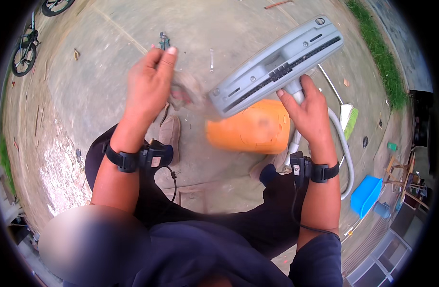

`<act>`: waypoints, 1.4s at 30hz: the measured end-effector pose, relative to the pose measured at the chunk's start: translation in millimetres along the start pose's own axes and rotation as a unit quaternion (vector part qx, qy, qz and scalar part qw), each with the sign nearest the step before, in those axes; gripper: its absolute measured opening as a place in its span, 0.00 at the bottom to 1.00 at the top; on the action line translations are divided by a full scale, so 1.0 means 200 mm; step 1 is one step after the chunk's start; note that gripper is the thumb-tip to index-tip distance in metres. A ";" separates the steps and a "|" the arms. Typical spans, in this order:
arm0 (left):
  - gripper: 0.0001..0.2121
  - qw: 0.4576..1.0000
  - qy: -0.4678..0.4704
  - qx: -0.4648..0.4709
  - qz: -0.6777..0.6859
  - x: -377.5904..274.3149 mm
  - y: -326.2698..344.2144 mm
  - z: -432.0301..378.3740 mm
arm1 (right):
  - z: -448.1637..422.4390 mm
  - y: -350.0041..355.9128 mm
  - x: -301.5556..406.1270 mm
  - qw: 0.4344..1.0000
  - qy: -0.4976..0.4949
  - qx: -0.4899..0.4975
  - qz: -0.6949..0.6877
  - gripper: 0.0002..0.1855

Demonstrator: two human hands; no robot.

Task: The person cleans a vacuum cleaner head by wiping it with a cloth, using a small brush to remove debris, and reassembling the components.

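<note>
My right hand grips the neck of a grey vacuum cleaner floor head, whose underside with a dark bristle strip faces up. The head slants from lower left to upper right. Raised to its left is my left hand, thumb against curled fingers; whether it pinches something small cannot be told. A blurred grey and red thing shows just right of that hand. Beneath the floor head, an orange vacuum cleaner body lies between my feet, partly hidden. A grey hose curves round outside my right wrist.
Green-handled pliers lie on the concrete beyond my left hand. A broom with green bristles rests at the right. Farther right are a blue plastic bin and a wooden frame. Bicycle wheels stand at the upper left.
</note>
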State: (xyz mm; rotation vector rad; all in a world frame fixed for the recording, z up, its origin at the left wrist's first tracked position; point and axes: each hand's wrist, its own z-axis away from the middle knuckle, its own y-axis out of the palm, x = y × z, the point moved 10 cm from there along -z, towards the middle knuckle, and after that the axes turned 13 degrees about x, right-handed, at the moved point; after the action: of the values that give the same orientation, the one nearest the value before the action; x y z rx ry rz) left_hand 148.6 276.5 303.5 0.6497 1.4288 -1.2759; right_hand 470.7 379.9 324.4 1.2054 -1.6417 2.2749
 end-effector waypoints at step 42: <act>0.19 0.788 0.448 0.159 -0.392 -0.50 0.69 0.48 | 0.08 -0.10 0.15 0.994 -0.044 0.047 -0.091 0.22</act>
State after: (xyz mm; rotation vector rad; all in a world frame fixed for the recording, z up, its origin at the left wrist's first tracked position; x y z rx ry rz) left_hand 335.0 249.6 361.1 1.0210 2.4599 -2.0274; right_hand 469.9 364.0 360.7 1.4315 -1.4000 2.2382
